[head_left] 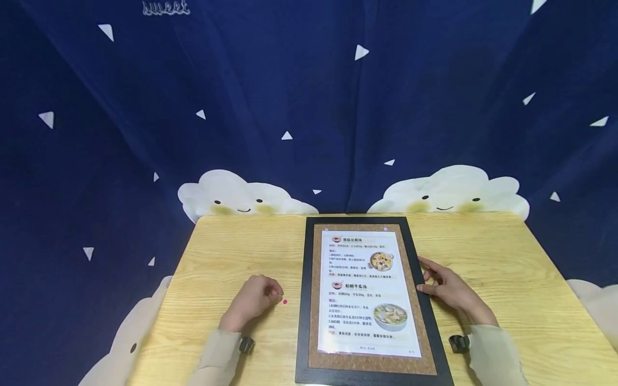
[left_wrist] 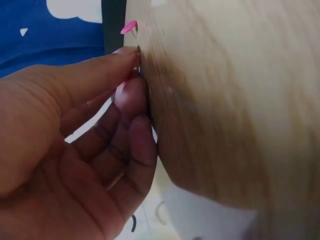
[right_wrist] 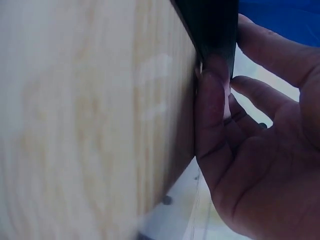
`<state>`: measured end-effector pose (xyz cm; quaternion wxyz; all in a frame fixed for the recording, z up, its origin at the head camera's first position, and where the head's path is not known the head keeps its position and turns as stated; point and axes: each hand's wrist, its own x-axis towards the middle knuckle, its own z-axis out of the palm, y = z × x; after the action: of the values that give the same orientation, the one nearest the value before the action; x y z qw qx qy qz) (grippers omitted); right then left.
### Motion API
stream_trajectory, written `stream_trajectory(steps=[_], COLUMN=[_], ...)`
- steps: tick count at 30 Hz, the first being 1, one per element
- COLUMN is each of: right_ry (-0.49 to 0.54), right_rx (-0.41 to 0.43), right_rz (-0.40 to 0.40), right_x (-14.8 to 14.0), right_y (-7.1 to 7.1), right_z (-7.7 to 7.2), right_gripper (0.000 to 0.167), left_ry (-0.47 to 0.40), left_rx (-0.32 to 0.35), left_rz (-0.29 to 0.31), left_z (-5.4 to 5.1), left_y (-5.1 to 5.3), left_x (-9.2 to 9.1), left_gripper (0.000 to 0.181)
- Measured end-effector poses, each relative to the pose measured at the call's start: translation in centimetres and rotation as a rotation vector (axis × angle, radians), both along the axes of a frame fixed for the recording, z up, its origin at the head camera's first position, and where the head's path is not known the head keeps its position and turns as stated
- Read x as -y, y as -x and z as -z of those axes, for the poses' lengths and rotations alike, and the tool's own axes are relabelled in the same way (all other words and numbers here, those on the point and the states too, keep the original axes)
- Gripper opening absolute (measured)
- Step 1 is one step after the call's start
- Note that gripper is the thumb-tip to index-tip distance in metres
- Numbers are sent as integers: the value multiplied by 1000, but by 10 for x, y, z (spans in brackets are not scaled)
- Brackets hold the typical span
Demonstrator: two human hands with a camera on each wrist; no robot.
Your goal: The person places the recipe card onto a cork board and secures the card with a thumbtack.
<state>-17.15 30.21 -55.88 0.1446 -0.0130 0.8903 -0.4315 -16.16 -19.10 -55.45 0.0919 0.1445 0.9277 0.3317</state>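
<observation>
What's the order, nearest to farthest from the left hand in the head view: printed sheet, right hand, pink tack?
1. Pink tack: on the table, just right of the left hand.
2. Printed sheet: farther right, on the framed board.
3. Right hand: farthest, at the board's right edge.

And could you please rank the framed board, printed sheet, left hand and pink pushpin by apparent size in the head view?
1. Framed board
2. Printed sheet
3. Left hand
4. Pink pushpin
</observation>
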Motion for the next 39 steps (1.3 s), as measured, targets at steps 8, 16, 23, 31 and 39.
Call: stream_trajectory(steps=[8, 16, 23, 31, 39], right_ry=[8, 0, 2, 6, 2], right_rx=[17, 12, 12, 28, 0], right_rz=[5, -2, 12, 17, 2], right_x=[1, -1, -2, 0, -2], right_y=[-1, -1, -1, -1, 0], right_z=[1, -3, -1, 1, 3], right_gripper=[83, 83, 83, 83, 82], left_ry=[15, -56, -124, 16, 108], left_rx=[-36, -70, 30, 143, 170], left_rz=[1, 38, 168, 368, 418], left_z=[1, -8, -22, -29, -30], left_y=[-5, -17, -31, -56, -66], left_x=[-2, -21, -64, -102, -112], left_gripper=[15, 5, 9, 16, 23])
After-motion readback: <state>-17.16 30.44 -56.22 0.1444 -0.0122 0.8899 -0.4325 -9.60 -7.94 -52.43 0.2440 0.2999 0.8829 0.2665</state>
